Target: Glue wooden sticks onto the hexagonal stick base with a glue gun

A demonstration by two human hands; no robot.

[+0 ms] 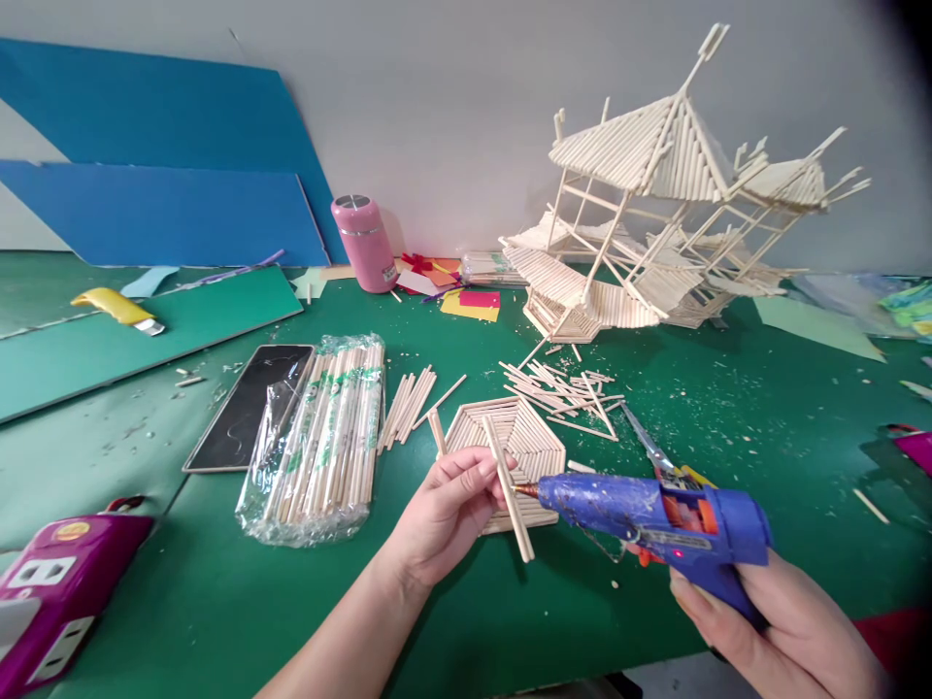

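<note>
"Where's the wooden stick point(516, 519)?"
"Pinched in the left grip point(448, 500), above the worktop point(473, 626), toward its near edge; its long axis runs from the far edge toward the near one."
"And the glue gun point(641, 507)?"
"The right grip point(790, 621) is wrapped round its handle point(730, 588). It's right of the stick, nozzle point(527, 490) pointing crosswise; whether they touch, I can't tell."

Smudged blue glue gun point(633, 507) toward four o'clock, held level, nozzle point(527, 490) pointing to nine at a pale wooden stick point(518, 519) slanted eleven to five.
</note>
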